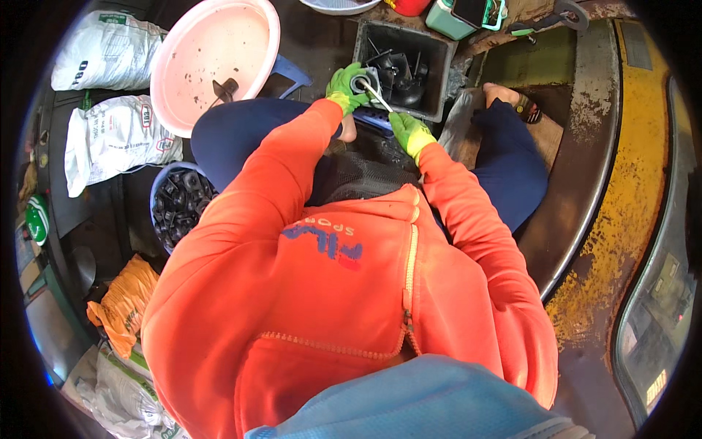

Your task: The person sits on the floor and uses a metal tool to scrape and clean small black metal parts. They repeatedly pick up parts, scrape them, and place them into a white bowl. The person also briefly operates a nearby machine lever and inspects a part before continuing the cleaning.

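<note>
My left hand (pixel 344 88), in a green glove, is closed around a small grey-black part with a round opening (pixel 359 82), held at the left side of a dark rectangular bin (pixel 447 69). In my right hand (pixel 409 134), also gloved, is a slim pale rod-shaped tool (pixel 377 96). Its far end reaches to the round opening; whether it is inside cannot be made out. Several black moulded parts (pixel 404 73) lie in the bin, just beyond both hands. A dark mesh-like piece (pixel 358 175) covers my lap below them.
A large pink basin (pixel 267 22) leans at the left, beside a blue stool (pixel 291 73). White sacks (pixel 117 139) and a blue tub of black parts (pixel 155 208) stand further left. A teal box (pixel 447 22) sits beyond the bin. A rusty yellow metal edge (pixel 629 183) runs along the right.
</note>
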### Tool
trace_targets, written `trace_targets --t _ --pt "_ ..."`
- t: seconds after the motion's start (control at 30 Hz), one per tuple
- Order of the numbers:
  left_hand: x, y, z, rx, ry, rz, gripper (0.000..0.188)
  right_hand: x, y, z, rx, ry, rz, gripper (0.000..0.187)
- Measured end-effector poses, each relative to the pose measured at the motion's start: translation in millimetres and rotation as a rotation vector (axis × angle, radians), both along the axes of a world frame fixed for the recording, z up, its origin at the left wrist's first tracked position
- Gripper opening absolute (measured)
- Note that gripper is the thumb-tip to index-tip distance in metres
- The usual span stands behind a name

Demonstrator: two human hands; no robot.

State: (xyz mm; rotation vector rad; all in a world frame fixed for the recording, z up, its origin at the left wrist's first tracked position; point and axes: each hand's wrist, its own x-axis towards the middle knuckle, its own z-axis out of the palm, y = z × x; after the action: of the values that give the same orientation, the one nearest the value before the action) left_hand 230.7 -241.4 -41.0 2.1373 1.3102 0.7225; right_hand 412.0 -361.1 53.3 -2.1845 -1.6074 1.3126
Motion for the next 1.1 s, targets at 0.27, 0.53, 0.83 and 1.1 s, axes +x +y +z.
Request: trace_targets --t 0.27,0.53,0.83,1.1 --pt "15 100 46 -0.088 -0.581 0.286 0.049 64 -30 100 0.506 0.726 -0.68 0.03" --pt "32 221 73 -0.363 0.213 0.195 0.064 81 -20 119 0.166 1.193 -1.075 0.037" --pt "112 68 39 -0.365 0.764 -0.363 0.061 74 -12 118 -0.003 1.183 -1.013 0.036" --pt "111 68 23 -0.36 0.696 -0.153 0.041 72 -11 99 0.022 1.105 -0.976 0.035"
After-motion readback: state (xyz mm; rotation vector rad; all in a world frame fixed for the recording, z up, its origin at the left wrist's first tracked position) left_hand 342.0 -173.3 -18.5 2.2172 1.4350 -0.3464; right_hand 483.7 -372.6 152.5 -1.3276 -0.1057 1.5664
